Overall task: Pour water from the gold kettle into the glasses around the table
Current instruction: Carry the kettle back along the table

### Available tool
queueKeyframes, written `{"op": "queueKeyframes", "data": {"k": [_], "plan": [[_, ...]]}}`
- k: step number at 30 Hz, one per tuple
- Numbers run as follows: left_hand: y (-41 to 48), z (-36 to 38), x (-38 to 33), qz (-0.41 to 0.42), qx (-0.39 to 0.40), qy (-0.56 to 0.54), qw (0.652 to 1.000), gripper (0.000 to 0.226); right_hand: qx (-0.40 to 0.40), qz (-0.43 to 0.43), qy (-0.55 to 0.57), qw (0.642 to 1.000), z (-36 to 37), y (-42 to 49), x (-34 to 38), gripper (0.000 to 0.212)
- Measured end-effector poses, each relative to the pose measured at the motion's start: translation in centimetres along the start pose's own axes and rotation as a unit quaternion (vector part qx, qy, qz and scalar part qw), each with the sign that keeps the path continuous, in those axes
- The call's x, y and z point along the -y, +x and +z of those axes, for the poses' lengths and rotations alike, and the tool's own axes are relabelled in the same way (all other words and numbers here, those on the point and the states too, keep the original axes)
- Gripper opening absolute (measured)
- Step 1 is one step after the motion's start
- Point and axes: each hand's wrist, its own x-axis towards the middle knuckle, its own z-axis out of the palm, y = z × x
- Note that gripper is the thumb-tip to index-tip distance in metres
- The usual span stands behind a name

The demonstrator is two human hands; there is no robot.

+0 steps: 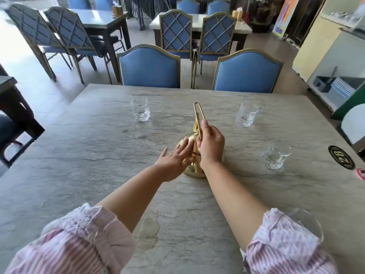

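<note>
The gold kettle stands on the marble table near its middle, its thin looped handle rising toward the far side. My right hand is closed around that handle. My left hand lies flat with fingers spread against the kettle's lid and left side. A cut-glass tumbler stands at the far left, another glass at the far right, and a third glass at the right. A fourth glass shows partly behind my right sleeve.
Two blue chairs are pushed in at the far edge. A black round number sticker sits near the right edge. More tables and chairs fill the room behind; a counter stands at the right.
</note>
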Motion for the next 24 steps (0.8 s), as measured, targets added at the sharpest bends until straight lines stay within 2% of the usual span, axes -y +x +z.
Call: {"op": "queueKeyframes", "data": {"k": [5, 14, 20, 24], "plan": [[0.9, 0.1, 1.1, 0.028, -0.006, -0.019, 0.999, 0.06, 0.017, -0.032, -0.06, 0.998, 0.4, 0.6, -0.7, 0.034], [1.1, 0.5, 1.8, 0.047, -0.015, -0.022, 0.999, 0.061, -0.022, -0.076, -0.108, 0.991, 0.3, 1.0, -1.3, 0.035], [0.8, -0.9, 1.0, 0.006, 0.013, 0.044, 0.999, 0.059, -0.005, -0.064, -0.123, 0.99, 0.3, 1.2, -1.7, 0.034], [-0.1, -2.4, 0.3, -0.038, 0.057, 0.055, 0.996, 0.059, 0.033, -0.048, -0.218, 0.974, 0.1, 1.1, -1.1, 0.034]]}}
